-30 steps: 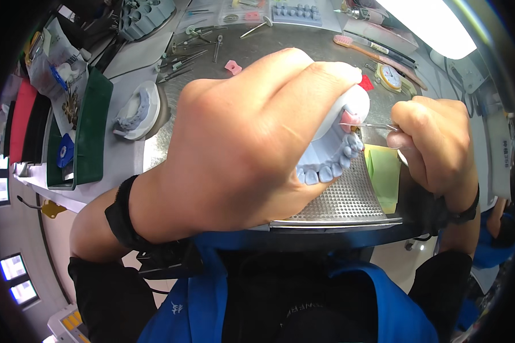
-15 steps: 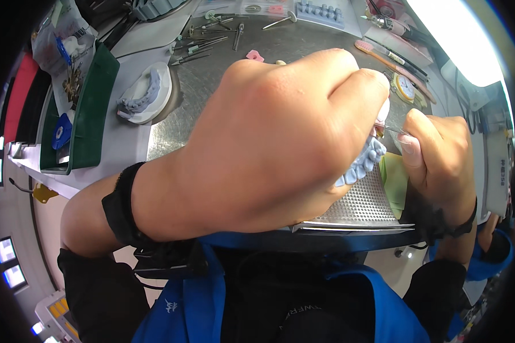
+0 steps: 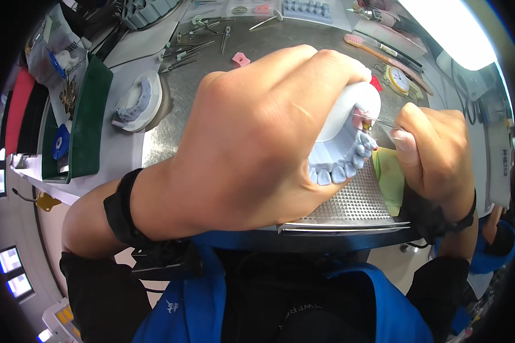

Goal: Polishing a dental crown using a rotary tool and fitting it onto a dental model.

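My left hand (image 3: 257,137) is wrapped round a dental model (image 3: 331,153) with blue-grey teeth and a white base, held above the bench's perforated metal plate (image 3: 349,203). The model's teeth face down and toward me. On its right side sits a pink gum-like part (image 3: 359,119) beside a small gold-coloured piece (image 3: 367,127). Closed in a pinch, my right hand (image 3: 432,151) grips a thin metal hand instrument (image 3: 381,122). The instrument's tip reaches the pink part; whether it touches cannot be made out. Its handle is hidden in the fist.
Left stands a green bin (image 3: 91,120), and near it another dental model (image 3: 137,103). Several burs (image 3: 189,51) lie at the back. A pink toothbrush (image 3: 377,54) and a round dial gauge (image 3: 399,79) lie back right. Yellow-green sheets (image 3: 389,180) rest by the plate.
The model in my left hand has turned, so its white base and more of its teeth now show. The instrument stays by the pink part. The whole view has shifted slightly.
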Motion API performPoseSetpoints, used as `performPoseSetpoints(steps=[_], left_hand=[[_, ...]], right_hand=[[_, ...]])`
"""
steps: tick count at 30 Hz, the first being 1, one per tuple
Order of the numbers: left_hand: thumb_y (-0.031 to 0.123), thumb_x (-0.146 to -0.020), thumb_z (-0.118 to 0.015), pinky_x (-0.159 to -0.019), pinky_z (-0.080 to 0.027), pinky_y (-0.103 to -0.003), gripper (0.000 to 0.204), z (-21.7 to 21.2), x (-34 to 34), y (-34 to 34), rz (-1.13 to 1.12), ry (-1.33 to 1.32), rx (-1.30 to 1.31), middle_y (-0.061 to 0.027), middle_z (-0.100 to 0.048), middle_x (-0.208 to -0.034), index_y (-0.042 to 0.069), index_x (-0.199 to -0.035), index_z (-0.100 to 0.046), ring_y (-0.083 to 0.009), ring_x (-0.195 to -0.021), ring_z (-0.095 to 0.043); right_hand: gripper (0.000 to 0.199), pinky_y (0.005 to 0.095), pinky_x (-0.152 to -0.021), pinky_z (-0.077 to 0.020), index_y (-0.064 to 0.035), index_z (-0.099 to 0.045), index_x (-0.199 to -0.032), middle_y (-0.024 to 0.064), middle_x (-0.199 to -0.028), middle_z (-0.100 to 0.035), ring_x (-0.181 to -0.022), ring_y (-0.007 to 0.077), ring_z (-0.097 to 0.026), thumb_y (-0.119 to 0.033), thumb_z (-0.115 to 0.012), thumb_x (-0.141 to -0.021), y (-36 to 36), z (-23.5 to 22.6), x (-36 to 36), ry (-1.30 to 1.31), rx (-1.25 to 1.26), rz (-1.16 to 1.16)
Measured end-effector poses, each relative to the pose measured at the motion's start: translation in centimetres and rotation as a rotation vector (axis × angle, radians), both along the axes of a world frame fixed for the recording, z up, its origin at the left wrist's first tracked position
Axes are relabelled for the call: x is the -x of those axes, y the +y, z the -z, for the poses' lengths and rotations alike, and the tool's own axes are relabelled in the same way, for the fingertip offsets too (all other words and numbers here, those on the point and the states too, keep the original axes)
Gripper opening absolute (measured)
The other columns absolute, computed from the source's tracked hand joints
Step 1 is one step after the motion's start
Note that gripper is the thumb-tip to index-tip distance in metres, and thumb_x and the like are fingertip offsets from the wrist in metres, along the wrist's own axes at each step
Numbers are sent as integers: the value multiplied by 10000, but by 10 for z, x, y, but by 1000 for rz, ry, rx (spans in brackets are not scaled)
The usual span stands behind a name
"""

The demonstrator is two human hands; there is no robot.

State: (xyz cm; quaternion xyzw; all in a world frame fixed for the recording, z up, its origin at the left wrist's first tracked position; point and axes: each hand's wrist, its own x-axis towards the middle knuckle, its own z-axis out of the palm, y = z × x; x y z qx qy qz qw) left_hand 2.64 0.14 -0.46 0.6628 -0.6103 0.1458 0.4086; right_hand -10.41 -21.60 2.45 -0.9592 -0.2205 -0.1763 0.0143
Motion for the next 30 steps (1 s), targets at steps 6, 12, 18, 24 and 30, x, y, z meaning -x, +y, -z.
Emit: performPoseSetpoints(steps=[6,12,18,24,30], left_hand=[[105,-666,-929,-743,-595,-286,571,-2,1,1,8,5,-9,-156,-714,-1018,-57,-1144,-662,-212,-857,-734],[90,-669,-924,-741,-597,-275,573,-1,1,1,8,22,0,-150,-715,-1013,-55,-1157,-661,-191,-862,-732],[75,-665,-910,-731,-587,-291,550,2,-2,0,18,41,-38,-153,-713,-993,-31,-1147,-665,-222,-839,-735],[96,-666,-907,-744,-587,-302,540,1,-1,1,15,68,-49,-144,-717,-1005,-13,-1138,-670,-247,-859,-736],[104,-662,-918,-765,-594,-315,540,1,-1,0,49,53,18,-162,-720,-1026,-25,-1125,-672,-261,-880,-738]], right_hand=[[174,356,-409,-379,-20,-590,-777,61,-586,-526,-442,226,-537,-121,-674,-891,-1,-3,5,-7,-46,-67],[177,355,-404,-356,-47,-599,-791,40,-513,-451,-416,219,-508,-160,-682,-900,-1,2,6,0,-10,-23],[206,408,-460,-370,-48,-510,-740,97,-566,-426,-454,308,-487,-119,-551,-929,3,3,8,146,-62,51],[198,403,-430,-375,-50,-584,-840,86,-512,-448,-436,295,-517,-201,-654,-947,-6,4,2,139,-60,-4],[194,378,-436,-395,-31,-597,-811,77,-551,-478,-451,273,-535,-175,-652,-929,-10,-1,-2,74,-20,-87]])
